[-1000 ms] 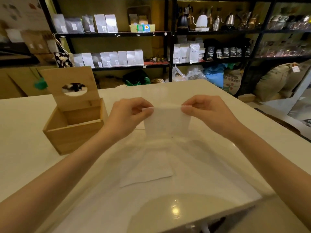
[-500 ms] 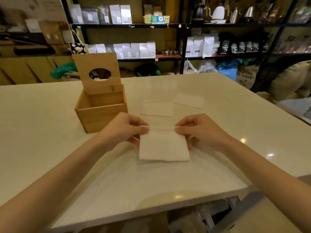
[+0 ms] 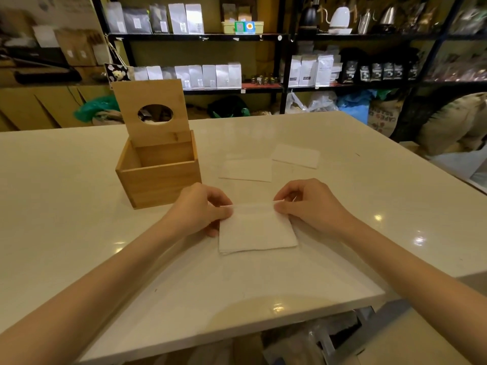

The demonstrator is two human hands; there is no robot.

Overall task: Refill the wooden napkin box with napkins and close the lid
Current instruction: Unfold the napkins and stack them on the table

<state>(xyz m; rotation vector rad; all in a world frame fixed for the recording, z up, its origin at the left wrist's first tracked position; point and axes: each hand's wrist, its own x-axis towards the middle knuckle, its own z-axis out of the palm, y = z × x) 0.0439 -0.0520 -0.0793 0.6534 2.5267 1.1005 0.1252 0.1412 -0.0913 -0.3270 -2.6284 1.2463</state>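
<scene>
A folded white napkin (image 3: 257, 231) rests on the cream table (image 3: 66, 219) in front of me. My left hand (image 3: 201, 210) pinches its upper left corner and my right hand (image 3: 309, 205) pinches its upper right corner. To the left stands the wooden napkin box (image 3: 160, 177), with its lid (image 3: 151, 111) raised upright; the lid has an oval hole. The box interior looks empty from here. Two more folded napkins lie farther back: one (image 3: 246, 170) in the middle and one (image 3: 296, 155) to its right.
The table's near edge (image 3: 237, 335) runs diagonally below my arms, and its right edge drops off toward the floor. Black shelves (image 3: 200, 36) with bags, kettles and jars line the wall behind. Sacks (image 3: 453, 125) sit on the floor at right.
My hands have lowered the napkin from the air onto the table. The view has tilted, so the box and the two far napkins now show fully.
</scene>
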